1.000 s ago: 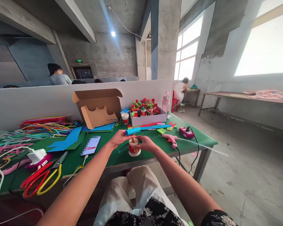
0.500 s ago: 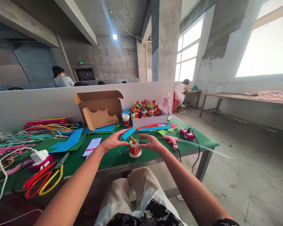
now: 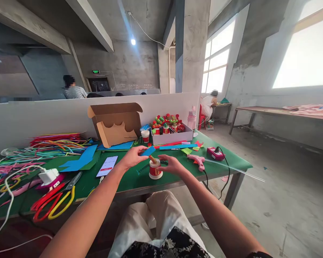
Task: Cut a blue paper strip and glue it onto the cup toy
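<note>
My left hand (image 3: pixel 133 156) is closed, pinching a blue strip (image 3: pixel 148 152), apparently paper or foam, above a small upturned cup. This cup (image 3: pixel 155 171) is white with a red band and stands upright on the table. A striped spring-like coil (image 3: pixel 152 158) rises from its top, its upper end close to the blue strip. A dark green coil (image 3: pixel 143 168) sticks out from its left side, and another shows at its right. At the cup's right side my right hand (image 3: pixel 172 165) is curved open, fingers and thumb apart, the thumb seemingly against the cup.
Right of the hands lie a pink glue gun (image 3: pixel 197 161) and a purple power block (image 3: pixel 215 153). Behind stand a box of finished cup figures (image 3: pixel 172 134) and a cardboard box (image 3: pixel 118 125). Scissors (image 3: pixel 56 199), a phone (image 3: pixel 107 166) and pipe cleaners (image 3: pixel 54 147) lie left.
My left hand has lowered and tilted the blue strip, which now shows less of its face. My right hand stays beside the cup. The view has shifted slightly.
</note>
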A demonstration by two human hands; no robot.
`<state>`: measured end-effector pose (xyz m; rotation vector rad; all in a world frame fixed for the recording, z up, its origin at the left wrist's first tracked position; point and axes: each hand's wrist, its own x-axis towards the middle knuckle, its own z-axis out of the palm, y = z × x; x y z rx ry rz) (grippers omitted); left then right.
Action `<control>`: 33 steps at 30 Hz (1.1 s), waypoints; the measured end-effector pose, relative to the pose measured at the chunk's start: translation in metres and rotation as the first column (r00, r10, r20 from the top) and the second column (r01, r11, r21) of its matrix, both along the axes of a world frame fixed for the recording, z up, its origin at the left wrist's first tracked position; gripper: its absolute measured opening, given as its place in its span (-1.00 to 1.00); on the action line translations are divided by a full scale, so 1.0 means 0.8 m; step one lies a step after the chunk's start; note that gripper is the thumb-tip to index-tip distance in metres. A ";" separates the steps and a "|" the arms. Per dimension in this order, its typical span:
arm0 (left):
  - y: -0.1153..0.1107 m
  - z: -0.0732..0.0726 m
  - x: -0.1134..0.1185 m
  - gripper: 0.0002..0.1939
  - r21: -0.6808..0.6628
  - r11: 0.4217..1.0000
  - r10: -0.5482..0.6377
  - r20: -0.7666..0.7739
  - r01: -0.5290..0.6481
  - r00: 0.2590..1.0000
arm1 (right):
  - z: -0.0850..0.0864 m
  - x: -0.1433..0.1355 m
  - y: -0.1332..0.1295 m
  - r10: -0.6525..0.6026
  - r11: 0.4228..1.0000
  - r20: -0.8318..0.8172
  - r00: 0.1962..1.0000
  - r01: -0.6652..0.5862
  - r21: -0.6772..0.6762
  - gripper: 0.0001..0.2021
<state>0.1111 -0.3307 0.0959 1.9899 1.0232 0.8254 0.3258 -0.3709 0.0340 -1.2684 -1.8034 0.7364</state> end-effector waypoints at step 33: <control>0.023 0.020 0.012 -0.53 0.091 0.969 -0.213 -0.177 0.231 0.961 | 0.001 -0.005 0.024 0.079 0.996 0.049 0.996 -0.078 -0.033 -0.62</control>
